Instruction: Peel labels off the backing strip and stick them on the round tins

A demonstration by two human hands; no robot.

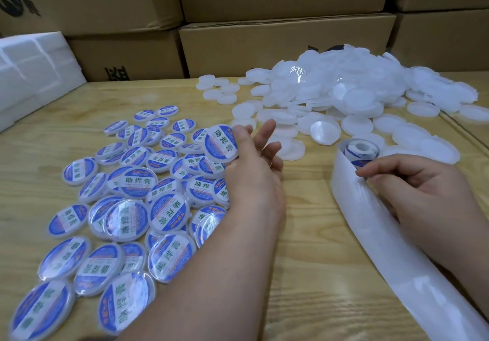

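My left hand hovers over the table with its fingers spread and straight. A labelled tin, blue and white, tilts against its thumb side just above the pile of labelled tins. My right hand pinches the white backing strip right beside the label roll. The strip runs from the roll down to the lower right corner. Plain white tins lie heaped at the back right.
Everything sits on a light wooden table. Stacked cardboard boxes wall off the back. A white foam block lies at the far left. Bare wood shows between my two forearms.
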